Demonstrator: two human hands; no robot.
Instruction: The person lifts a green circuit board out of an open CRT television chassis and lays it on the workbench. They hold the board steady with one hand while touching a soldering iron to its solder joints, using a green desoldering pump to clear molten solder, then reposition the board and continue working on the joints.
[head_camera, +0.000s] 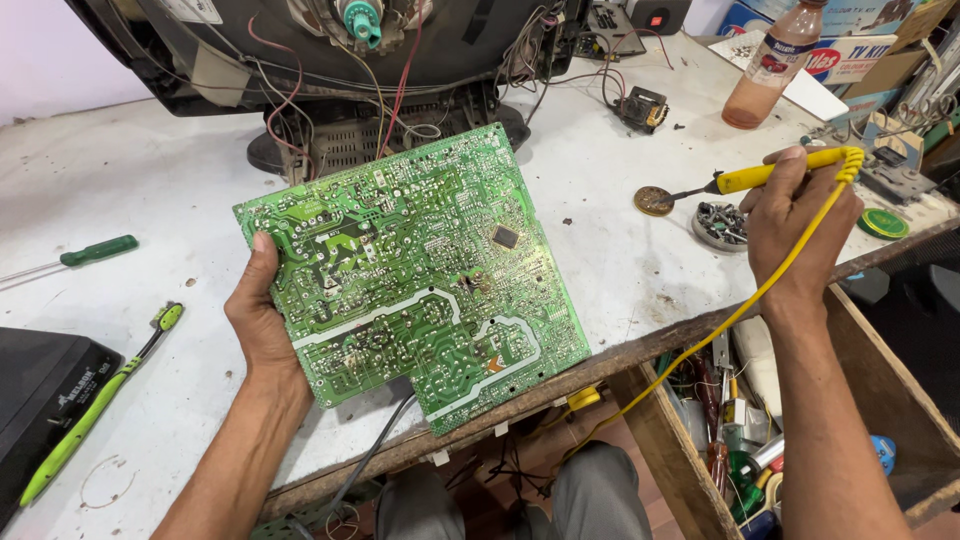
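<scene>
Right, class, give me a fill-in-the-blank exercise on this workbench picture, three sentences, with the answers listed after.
1. The left hand holds a ____ circuit board by its edge.
2. The right hand holds a soldering iron with a ____ handle.
3. The iron's tip rests in a small round ____ on the table.

Missing words: green; yellow; tin

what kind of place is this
Likely an electronics repair bench: the left hand holds a green circuit board, the right hand a yellow soldering iron, with an opened television behind.
</scene>
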